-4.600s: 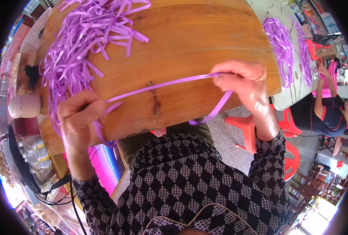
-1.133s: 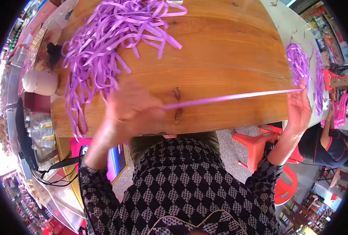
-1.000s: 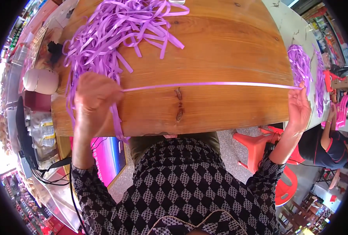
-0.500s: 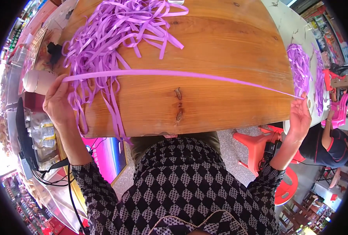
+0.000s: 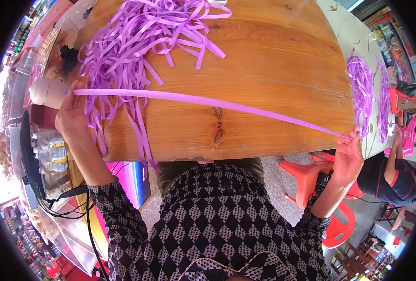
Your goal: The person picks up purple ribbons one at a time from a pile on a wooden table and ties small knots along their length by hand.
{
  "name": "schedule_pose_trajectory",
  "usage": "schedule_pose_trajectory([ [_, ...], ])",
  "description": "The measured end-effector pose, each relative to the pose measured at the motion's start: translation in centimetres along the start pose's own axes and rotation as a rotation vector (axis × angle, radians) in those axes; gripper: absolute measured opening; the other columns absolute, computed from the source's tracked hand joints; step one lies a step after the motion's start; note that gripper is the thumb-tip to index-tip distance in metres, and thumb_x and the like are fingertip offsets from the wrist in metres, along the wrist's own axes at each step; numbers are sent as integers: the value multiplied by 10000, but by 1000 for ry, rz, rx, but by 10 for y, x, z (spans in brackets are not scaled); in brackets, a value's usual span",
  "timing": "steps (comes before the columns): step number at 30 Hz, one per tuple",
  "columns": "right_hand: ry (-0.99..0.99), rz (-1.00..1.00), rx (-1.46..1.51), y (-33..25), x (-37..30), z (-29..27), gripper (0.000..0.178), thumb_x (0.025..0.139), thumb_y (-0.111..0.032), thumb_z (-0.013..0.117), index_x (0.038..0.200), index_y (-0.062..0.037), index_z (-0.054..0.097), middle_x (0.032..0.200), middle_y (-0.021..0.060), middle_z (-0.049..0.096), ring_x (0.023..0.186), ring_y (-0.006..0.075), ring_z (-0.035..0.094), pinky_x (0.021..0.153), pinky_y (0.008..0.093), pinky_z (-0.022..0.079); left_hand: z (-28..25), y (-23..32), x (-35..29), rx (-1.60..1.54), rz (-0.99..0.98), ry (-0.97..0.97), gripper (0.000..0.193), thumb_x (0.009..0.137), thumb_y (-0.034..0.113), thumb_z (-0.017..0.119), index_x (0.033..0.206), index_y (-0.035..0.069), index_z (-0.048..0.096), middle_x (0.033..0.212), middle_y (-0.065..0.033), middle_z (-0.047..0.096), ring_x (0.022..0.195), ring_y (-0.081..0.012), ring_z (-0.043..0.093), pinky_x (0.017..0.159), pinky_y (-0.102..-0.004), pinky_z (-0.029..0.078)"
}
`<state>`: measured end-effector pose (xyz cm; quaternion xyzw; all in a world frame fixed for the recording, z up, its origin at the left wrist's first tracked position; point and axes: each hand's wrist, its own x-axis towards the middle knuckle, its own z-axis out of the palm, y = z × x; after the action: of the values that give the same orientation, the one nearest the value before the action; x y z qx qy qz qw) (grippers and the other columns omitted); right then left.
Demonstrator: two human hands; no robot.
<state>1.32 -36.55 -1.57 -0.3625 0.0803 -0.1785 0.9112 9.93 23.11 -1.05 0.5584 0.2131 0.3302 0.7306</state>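
Note:
A long purple ribbon (image 5: 208,101) stretches across the wooden table (image 5: 273,61), sloping down to the right. Its left end is pinched in my left hand (image 5: 72,112), beside a pale rounded object (image 5: 49,92) at the table's left side. My right hand (image 5: 349,159) grips the other end between thumb and fingertips, near the table's right edge. Behind the stretched strip, a loose heap of purple ribbons (image 5: 133,42) covers the far left of the table, and several strands hang over the near edge.
On the white marbled surface (image 5: 343,35) to the right lie bundled purple ribbons (image 5: 360,82). Red plastic stools (image 5: 301,175) stand on the floor at the right, near another person in dark clothes (image 5: 386,180). Black cables (image 5: 87,225) hang at the left by a clear case.
My right hand has come lower and slightly inward, with the ribbon's right end dropping along with it. My left hand has shifted a little; both hands keep their ends.

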Motion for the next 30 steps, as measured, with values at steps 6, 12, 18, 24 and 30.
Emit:
schedule_pose_trajectory([
  [6, -183, -29, -337, 28, -9, 54, 222, 803, 26, 542, 1025, 37, 543, 969, 109, 563, 796, 162, 556, 719, 258, 417, 54, 21, -50, -365, -27, -278, 200, 866, 9, 461, 1036, -86, 506, 966, -206, 608, 804, -275, 629, 744, -397, 537],
  [12, -513, 310, -641, 77, -19, 143, 182, 758, 50, 581, 939, 40, 586, 717, 129, 634, 623, 167, 610, 582, 251, 487, 133, 27, -178, 0, -307, -733, 102, 837, 29, 568, 918, -17, 610, 711, -82, 628, 583, -69, 524, 492, -173, 365],
  [18, -732, 279, -688, 97, -21, 149, 220, 762, -20, 656, 963, 37, 586, 791, 99, 637, 707, 128, 618, 588, 224, 488, 129, 18, -205, 176, -381, -857, 138, 800, 79, 632, 878, -32, 611, 764, -94, 639, 649, -102, 568, 590, -197, 435],
  [24, -689, 336, -663, 95, -26, 145, 145, 820, -69, 607, 919, 19, 548, 815, 93, 626, 645, 100, 586, 532, 196, 453, 137, 11, -215, -14, -437, -866, 83, 822, 46, 579, 833, -35, 593, 812, -127, 635, 676, -138, 587, 624, -225, 456],
  [30, -713, 693, -567, 91, -20, 149, 133, 837, -96, 603, 890, 13, 548, 766, 60, 601, 615, 83, 552, 531, 188, 435, 132, 21, -211, 69, -582, -852, 81, 838, 18, 569, 884, -37, 606, 762, -69, 616, 636, -110, 561, 570, -202, 440],
])
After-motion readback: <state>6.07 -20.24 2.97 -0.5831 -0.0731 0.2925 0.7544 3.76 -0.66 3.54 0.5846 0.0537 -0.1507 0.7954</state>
